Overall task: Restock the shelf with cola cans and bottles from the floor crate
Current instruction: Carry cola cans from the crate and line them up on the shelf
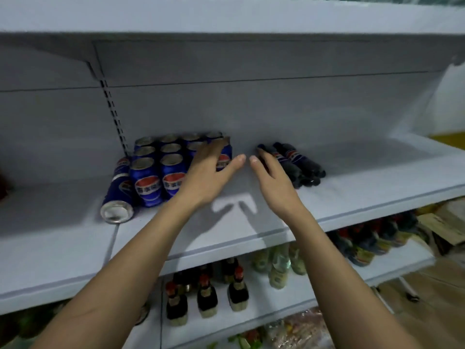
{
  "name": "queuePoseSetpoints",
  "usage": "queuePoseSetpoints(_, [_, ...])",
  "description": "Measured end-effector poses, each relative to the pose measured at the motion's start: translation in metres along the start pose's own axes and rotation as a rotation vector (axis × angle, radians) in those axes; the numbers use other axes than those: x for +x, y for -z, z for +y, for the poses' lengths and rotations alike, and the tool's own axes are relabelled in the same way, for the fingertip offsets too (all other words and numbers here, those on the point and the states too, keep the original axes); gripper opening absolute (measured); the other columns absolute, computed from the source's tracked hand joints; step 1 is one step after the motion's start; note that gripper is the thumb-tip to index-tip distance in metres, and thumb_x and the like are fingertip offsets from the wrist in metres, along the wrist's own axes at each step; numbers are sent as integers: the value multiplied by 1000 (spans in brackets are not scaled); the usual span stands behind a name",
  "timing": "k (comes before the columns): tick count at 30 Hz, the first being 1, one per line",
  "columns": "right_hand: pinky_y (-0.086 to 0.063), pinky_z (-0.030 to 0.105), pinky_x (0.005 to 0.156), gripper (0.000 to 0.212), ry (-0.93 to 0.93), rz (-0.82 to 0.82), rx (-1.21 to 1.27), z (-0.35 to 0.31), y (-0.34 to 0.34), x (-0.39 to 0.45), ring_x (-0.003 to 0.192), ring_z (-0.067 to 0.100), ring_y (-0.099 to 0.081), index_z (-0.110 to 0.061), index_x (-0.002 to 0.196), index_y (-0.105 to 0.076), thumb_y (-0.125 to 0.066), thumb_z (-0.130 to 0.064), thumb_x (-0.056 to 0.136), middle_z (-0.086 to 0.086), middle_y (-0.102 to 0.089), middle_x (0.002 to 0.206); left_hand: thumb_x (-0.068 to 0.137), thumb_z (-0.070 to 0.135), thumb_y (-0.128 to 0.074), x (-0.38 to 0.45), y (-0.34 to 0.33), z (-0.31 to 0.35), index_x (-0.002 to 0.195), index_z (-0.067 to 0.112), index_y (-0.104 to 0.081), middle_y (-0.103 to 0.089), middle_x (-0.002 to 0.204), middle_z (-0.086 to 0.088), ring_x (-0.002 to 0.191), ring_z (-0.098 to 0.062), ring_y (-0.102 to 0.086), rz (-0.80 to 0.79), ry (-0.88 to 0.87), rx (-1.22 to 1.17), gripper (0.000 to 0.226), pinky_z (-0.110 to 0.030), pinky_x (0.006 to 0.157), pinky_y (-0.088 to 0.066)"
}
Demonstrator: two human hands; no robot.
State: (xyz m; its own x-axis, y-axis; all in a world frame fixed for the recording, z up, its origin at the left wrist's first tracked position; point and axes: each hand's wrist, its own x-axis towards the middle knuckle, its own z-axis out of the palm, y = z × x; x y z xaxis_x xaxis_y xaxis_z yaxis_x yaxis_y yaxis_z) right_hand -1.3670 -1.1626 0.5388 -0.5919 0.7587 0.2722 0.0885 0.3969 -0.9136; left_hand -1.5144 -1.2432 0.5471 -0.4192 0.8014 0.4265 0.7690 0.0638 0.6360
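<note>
Both forearms reach in over the shelf (327,205) edge. Left hand (208,172) lies flat w/ straight fingers against the rt side of the upright cola cans (161,167), holding nothing. Right hand (274,182) is open too, fingertips at the lying cola bottles (294,162); can't tell if touching. Cans are blue w/ red-white-blue Pepsi logo & Chinese lettering. One tipped can (118,195) lies on its side, left of the block. Dark sauce bottles (206,293) stand on the shelf below.
</note>
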Motion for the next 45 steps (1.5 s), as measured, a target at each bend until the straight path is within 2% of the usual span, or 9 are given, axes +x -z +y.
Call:
queuePoseSetpoints(6, [-30, 20, 108, 49, -63, 163, 52, 24, 142, -67, 131, -5, -38, -28, 149, -41, -39, -48, 104, -15, -41, 150, 75, 92, -30, -1, -120, 116, 151, 33, -38, -35, 158, 10, 149, -13, -24, -210, 26, -272, 97, -45, 122, -20])
queuePoseSetpoints(10, [-24, 19, 105, 56, -140, 284, -22, 44, 244, -118, 137, -3, -33, -28, 151, -39, -36, -55, 103, -16, -39, 152, 86, 80, -34, -11, -200, 208, 153, 35, -33, -27, 161, 15, 151, -7, -17, -378, 20, -472, 81, -40, 125, -10])
queuePoseSetpoints(14, [-25, 19, 102, 52, -198, 436, -96, 60, 339, -172, 134, -3, -33, -25, 151, -39, -35, -49, 105, -11, -39, 154, 103, 55, -30, -34, -282, 293, 155, 22, -34, -31, 158, 12, 144, -2, -26, -498, -34, -618, 61, -18, 110, -15])
queuePoseSetpoints(18, [-25, 20, 101, 54, -308, 550, -117, 80, 417, -219, 134, 1, -34, -25, 152, -37, -34, -51, 105, -9, -37, 155, 99, 66, -24, -62, -362, 372, 154, 26, -37, -35, 159, 4, 144, -12, -33, -640, -13, -700, 69, -23, 105, -29])
queuePoseSetpoints(22, [-29, 28, 107, 54, -415, 662, -58, 103, 478, -253, 141, 8, -35, -32, 149, -41, -33, -58, 102, -14, -40, 152, 103, 59, -18, -82, -420, 436, 152, 26, -40, -40, 155, 1, 140, -12, -35, -799, 20, -749, 63, -27, 100, -22])
queuePoseSetpoints(30, [-31, 43, 116, 52, -573, 871, 55, 161, 579, -275, 134, 12, -40, -30, 144, -47, -31, -58, 103, -9, -41, 153, 105, 56, -16, -73, -535, 498, 151, 20, -40, -40, 156, 0, 139, -13, -38, -995, 23, -777, 63, -24, 99, -23])
queuePoseSetpoints(36, [-30, 41, 115, 62, -675, 975, 107, 222, 652, -261, 140, 16, -37, -27, 152, -39, -33, -61, 101, -7, -39, 155, 100, 66, -16, -41, -633, 529, 148, 25, -45, -42, 154, -7, 145, -23, -33, -1132, 57, -767, 69, -45, 117, -21])
queuePoseSetpoints(43, [-35, 47, 115, 96, -740, 1077, 137, 299, 734, -219, 135, 17, -46, -34, 146, -46, -38, -85, 65, -5, -48, 150, 103, 62, -17, 9, -723, 563, 150, 25, -41, -48, 149, -8, 137, -24, -44, -1276, 68, -762, 65, -48, 118, -28])
queuePoseSetpoints(45, [-34, 45, 114, 89, -764, 1105, 142, 304, 749, -207, 135, 17, -45, -33, 147, -46, -37, -82, 73, -4, -47, 151, 104, 59, -17, 23, -752, 570, 149, 23, -43, -49, 149, -9, 134, -22, -45, -1278, 56, -740, 63, -42, 116, -29])
